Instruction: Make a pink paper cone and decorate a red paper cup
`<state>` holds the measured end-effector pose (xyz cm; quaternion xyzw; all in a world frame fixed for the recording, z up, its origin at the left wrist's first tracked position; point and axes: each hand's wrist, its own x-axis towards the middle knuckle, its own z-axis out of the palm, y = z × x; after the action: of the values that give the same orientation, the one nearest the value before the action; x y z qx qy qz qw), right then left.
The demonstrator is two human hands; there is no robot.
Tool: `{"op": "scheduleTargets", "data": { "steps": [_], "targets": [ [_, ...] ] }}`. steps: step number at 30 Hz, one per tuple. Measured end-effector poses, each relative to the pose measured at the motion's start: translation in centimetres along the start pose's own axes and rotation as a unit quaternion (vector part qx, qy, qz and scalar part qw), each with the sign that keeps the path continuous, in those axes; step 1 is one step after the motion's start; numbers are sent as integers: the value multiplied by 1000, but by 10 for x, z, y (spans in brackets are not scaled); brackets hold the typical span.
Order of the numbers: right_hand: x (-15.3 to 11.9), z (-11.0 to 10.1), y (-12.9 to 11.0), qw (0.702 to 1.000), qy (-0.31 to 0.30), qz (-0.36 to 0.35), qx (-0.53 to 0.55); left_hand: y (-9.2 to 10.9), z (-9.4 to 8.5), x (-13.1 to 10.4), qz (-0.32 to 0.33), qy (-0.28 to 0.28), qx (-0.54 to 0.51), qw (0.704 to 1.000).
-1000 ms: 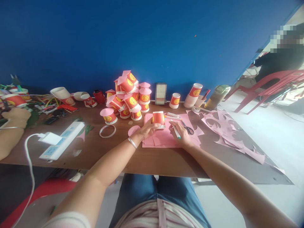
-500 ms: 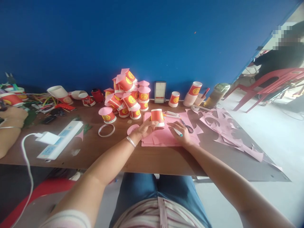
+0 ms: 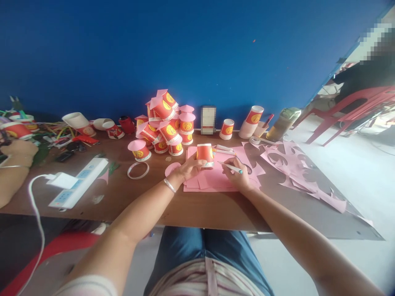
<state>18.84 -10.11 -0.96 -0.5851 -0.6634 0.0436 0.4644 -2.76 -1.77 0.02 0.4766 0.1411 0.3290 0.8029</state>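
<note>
My left hand point(image 3: 190, 169) grips a red paper cup point(image 3: 205, 153) with a yellow emblem, its white rim facing down. To the right of the cup, my right hand point(image 3: 237, 174) is closed around a white marker point(image 3: 232, 167) with a teal end; its tip points toward the cup. Beneath both hands lie stacked pink paper sheets point(image 3: 216, 184). Scissors point(image 3: 247, 168) and an orange-and-white pen point(image 3: 224, 151) rest on the paper. Left of the sheets is a pink paper disc point(image 3: 172, 169), partly behind my left wrist.
Red cups with pink cone tops point(image 3: 166, 130) are piled behind. At left are a white ring point(image 3: 138, 170), a power strip point(image 3: 89, 176) and another person's hand point(image 3: 20, 154). Pink scraps point(image 3: 290, 166), a jar point(image 3: 282, 124) and a red chair point(image 3: 348, 111) are at right.
The marker has turned in my right hand and is now held like a pen, pointing left. My left hand and the cup have barely shifted.
</note>
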Motion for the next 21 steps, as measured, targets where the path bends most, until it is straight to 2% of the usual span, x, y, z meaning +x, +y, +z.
{"op": "scheduleTargets", "data": {
  "steps": [8,13,18,21],
  "targets": [
    [2,-3,2,996,-1,51,68,4,13,-2,14,19,20,1000],
    [9,-10,-11,989,28,57,136,4,12,-1,2,48,38,998],
    [22,-26,-34,986,57,-20,154,7,19,1,7,44,90,995],
    [32,-27,-45,988,55,-59,131,8,23,0,21,39,114,992]
  ]
}}
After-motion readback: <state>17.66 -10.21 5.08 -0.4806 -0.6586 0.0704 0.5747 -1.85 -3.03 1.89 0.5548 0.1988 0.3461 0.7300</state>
